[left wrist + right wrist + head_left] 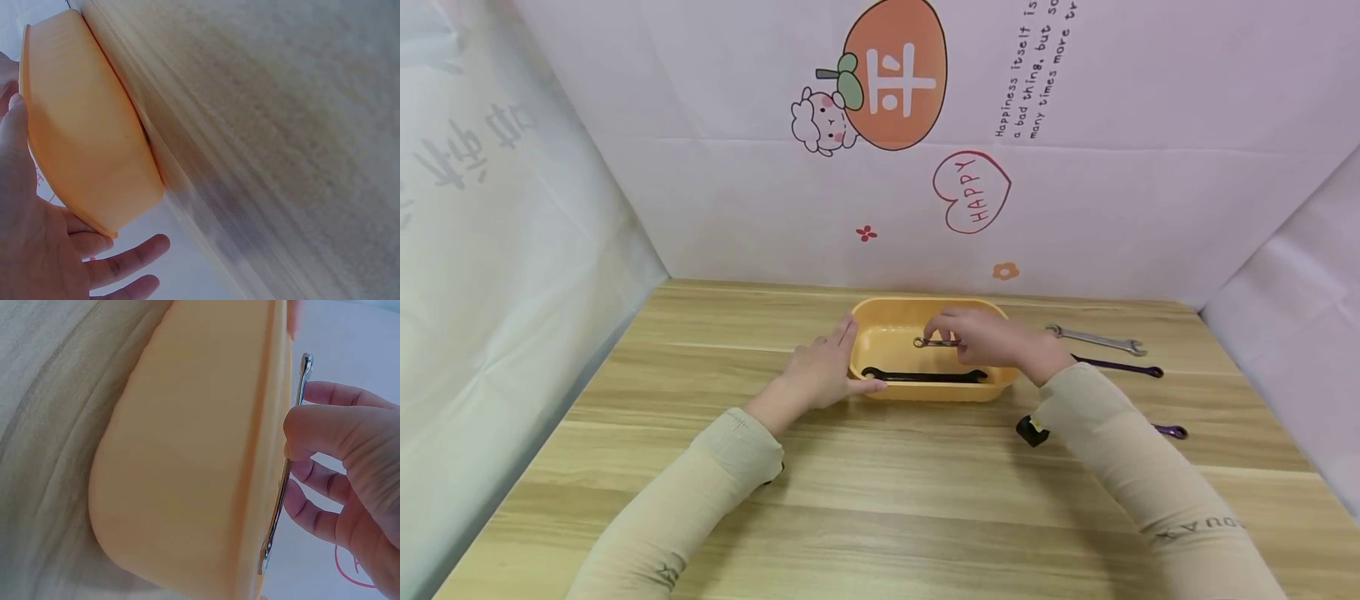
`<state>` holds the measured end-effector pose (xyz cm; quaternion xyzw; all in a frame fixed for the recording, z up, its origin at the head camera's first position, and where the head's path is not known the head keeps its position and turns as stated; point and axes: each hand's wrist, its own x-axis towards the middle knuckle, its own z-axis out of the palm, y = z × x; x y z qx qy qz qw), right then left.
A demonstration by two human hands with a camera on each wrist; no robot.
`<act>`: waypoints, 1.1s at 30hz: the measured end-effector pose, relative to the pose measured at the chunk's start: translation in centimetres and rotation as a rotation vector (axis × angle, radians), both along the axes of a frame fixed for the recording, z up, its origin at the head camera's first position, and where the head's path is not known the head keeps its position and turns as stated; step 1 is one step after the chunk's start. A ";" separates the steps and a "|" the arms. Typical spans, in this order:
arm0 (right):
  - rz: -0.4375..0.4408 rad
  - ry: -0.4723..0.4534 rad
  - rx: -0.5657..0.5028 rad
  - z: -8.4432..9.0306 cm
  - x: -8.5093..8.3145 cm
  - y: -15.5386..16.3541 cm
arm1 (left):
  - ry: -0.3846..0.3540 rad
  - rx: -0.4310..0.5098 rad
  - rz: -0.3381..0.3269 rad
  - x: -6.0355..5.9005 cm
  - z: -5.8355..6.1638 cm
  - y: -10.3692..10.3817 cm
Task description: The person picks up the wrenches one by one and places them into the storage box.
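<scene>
From the head camera, we see the left hand [820, 371] resting flat-fingered against the oval orange plastic basin [887, 321] on the wooden table [880, 483], holding a long black wrench [922, 376]. The right hand [988, 337] pinches a small silver wrench [934, 342] above it.

At the left wrist, straight fingers [125, 257] touch the basin's wall [87, 137].

At the right wrist, fingers [325, 431] clamp the silver wrench [294, 419] beside the rim.

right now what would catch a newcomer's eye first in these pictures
The orange tray at the middle of the wooden table draws the eye first, with a black wrench lying inside it. The right hand pinches a small silver wrench over the tray, while the left hand rests against its left end. More wrenches lie on the table to the right.
</scene>
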<state>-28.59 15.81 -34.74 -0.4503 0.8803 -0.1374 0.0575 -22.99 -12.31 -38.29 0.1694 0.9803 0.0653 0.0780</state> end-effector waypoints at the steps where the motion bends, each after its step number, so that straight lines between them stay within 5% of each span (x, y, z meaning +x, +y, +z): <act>1: -0.007 -0.010 0.007 0.0 0.1 -0.1 | 0.001 0.000 0.000 0.0 0.0 0.0; 16: -0.041 -0.089 0.026 -0.9 -0.1 -0.7 | 0.002 0.003 -0.004 -0.1 -0.1 -0.1; 33: -0.017 -0.064 0.024 -2.5 -0.3 -1.4 | 0.018 -0.006 -0.009 0.0 -0.2 -0.3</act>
